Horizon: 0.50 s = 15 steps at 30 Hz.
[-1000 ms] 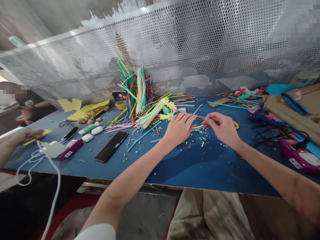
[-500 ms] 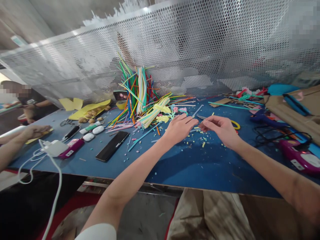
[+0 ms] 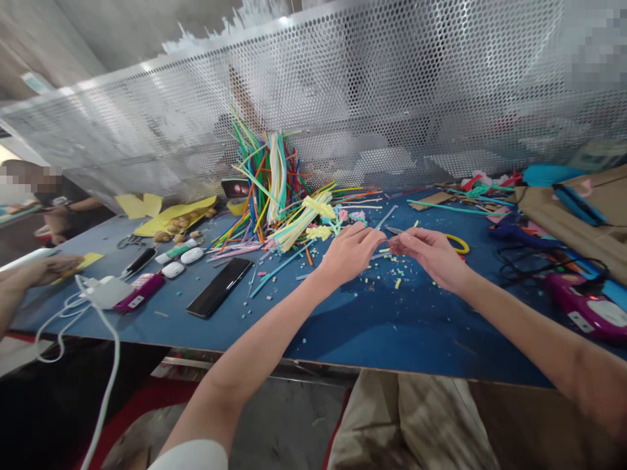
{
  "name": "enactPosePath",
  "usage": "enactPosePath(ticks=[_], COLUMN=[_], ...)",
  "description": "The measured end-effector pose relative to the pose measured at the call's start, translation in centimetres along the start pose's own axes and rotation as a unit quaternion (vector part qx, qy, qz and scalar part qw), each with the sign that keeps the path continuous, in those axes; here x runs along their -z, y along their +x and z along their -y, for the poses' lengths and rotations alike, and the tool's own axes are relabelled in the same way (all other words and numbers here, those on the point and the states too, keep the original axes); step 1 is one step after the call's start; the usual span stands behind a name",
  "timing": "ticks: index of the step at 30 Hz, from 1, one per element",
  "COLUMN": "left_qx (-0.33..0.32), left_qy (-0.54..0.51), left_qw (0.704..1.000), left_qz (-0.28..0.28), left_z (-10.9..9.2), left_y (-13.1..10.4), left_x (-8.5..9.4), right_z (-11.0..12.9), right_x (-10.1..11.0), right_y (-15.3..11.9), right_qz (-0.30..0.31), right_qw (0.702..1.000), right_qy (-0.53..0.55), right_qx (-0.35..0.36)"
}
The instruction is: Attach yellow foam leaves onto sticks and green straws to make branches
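Observation:
My left hand (image 3: 349, 253) hovers low over the table, back upward, its fingers bent and drawn together at the tips. Close beside it, my right hand (image 3: 432, 256) has thumb and fingertips pinched. Whatever lies between the fingers of either hand is too small or hidden to make out. Scissors with a yellow handle (image 3: 461, 245) lie behind my right hand, their blade tip showing between the hands. Just beyond my left hand are fuzzy yellow pieces (image 3: 318, 232) and a pale blue strip (image 3: 387, 217). Tiny cut scraps (image 3: 398, 283) are scattered below my fingers.
A bundle of coloured pipe cleaners (image 3: 277, 179) stands at the mesh panel (image 3: 392, 104). On the left are a black phone (image 3: 220, 287), a purple power strip (image 3: 140, 292), white cables and another person's hand (image 3: 56, 267). Cardboard (image 3: 553, 209) and a second purple power strip (image 3: 585, 307) sit right.
My hands stay nearly in place, with the left fingertips shifted slightly left and the fingers a little more bent. At far left the other person's hand has moved left, uncovering more yellow paper.

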<state>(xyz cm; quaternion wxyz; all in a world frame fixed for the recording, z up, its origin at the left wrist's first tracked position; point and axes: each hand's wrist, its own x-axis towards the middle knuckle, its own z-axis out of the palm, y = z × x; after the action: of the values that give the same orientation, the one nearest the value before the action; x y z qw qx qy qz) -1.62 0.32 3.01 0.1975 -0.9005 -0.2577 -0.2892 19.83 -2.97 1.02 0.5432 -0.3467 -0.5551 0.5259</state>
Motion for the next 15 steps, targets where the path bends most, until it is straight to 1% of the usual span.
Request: enactPosePath(ticks=[10, 15], left_qx=[-0.024, -0.005], left_qy=[-0.021, -0.016], left_qw=[0.999, 1.000], left_qz=[-0.010, -0.010], left_z=[-0.07, -0.27], left_y=[0.13, 0.15], left_x=[-0.01, -0.03], right_z=[0.06, 0.46], right_x=[0.22, 0.44], right_y=[0.00, -0.06], right_qz=[-0.025, -0.050], right_qw=[0.999, 0.993], right_qy=[-0.042, -0.094], right_qx=[0.023, 0.048])
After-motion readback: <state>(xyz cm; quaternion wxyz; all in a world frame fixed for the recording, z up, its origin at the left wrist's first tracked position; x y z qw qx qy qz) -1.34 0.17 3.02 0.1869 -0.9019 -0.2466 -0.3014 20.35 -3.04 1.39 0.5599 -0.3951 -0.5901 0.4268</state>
